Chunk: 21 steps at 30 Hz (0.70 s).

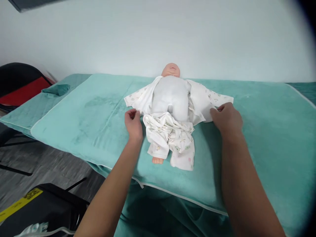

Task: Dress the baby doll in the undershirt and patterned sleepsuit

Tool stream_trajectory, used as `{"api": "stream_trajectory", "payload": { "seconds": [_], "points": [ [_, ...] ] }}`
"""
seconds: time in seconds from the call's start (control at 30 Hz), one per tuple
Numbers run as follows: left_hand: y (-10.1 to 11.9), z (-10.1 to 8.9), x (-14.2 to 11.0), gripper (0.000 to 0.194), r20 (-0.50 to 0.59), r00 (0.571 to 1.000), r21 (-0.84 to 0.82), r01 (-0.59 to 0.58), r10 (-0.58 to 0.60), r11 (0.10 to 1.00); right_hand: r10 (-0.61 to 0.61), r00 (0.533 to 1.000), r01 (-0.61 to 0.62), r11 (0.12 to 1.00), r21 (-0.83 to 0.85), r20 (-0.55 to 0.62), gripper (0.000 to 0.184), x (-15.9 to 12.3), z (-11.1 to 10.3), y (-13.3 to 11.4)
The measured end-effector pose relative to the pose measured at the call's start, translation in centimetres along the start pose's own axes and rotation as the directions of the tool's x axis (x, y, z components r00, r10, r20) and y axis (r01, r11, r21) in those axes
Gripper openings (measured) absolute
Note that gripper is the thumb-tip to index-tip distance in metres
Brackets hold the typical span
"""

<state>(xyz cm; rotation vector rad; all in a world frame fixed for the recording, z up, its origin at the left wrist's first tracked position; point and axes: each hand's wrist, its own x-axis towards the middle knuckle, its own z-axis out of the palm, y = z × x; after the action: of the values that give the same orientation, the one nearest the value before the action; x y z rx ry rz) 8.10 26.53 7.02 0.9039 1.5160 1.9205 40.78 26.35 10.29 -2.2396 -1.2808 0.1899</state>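
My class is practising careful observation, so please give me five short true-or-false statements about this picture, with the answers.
1. The doll lies with its white shirt open at the front. True.
2. Toes show below one leg of the patterned trousers. True.
3. Both of the person's hands are on the trousers. False: the left hand and right hand are each at an edge of the shirt.
4. The doll's head is at the side of the green cover nearest the person. False: it is at the far side, near the wall.
5. A chair with a red panel is at the left of the picture. True.
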Motion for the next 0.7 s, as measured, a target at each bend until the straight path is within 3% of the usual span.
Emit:
{"api": "stream_trajectory", "payload": {
  "seconds": [0.07,0.13,0.2,0.27,0.4,0.47,0.57,0.63,0.7],
  "points": [
    [-0.4,-0.3,-0.9,0.02,0.116,0.993,-0.012,-0.027,0.028,1.0,-0.16,0.986,0.164,0.977,0.134,-0.037,0.015,-1.4,0.7,-1.3],
    [-0.4,-0.7,-1.4,0.022,0.266,0.963,-0.094,0.076,-0.048,0.993,-0.342,0.939,0.313,0.89,0.33,0.03,0.019,-3.0,1.2,-2.8],
    [-0.2,-1.1,-1.5,0.023,0.429,0.894,-0.139,0.209,-0.132,0.968,-0.463,0.872,0.338,0.806,0.486,0.162,0.03,-4.4,1.4,-3.8],
    [0.0,-1.6,-1.4,0.023,0.525,0.832,-0.127,0.287,-0.182,0.949,-0.532,0.82,0.345,0.753,0.561,0.211,0.035,-5.2,1.2,-4.0],
    [0.2,-2.0,-1.4,0.02,0.554,0.799,-0.083,0.333,-0.235,0.939,-0.619,0.785,0.527,0.645,0.554,-0.026,0.024,-5.4,1.1,-3.3],
    [0.1,-1.9,-1.5,0.022,0.577,0.783,-0.065,0.327,-0.232,0.943,-0.638,0.765,0.586,0.636,0.503,-0.085,0.018,-5.2,1.6,-2.9],
    [-0.2,-1.9,-1.7,0.023,0.596,0.793,-0.071,0.21,-0.128,0.975,-0.591,0.804,0.568,0.733,0.376,-0.062,0.01,-4.3,3.0,-2.1],
    [-0.5,-1.9,-1.7,0.029,0.602,0.798,-0.04,0.033,-0.002,0.999,-0.586,0.81,0.569,0.774,0.279,-0.024,0.015,-3.6,4.0,-1.4],
    [-0.8,-1.9,-1.6,0.028,0.625,0.769,0.029,-0.196,0.135,0.98,-0.633,0.774,0.617,0.759,0.208,0.014,0.021,-3.1,4.6,-0.8]
  ]
}}
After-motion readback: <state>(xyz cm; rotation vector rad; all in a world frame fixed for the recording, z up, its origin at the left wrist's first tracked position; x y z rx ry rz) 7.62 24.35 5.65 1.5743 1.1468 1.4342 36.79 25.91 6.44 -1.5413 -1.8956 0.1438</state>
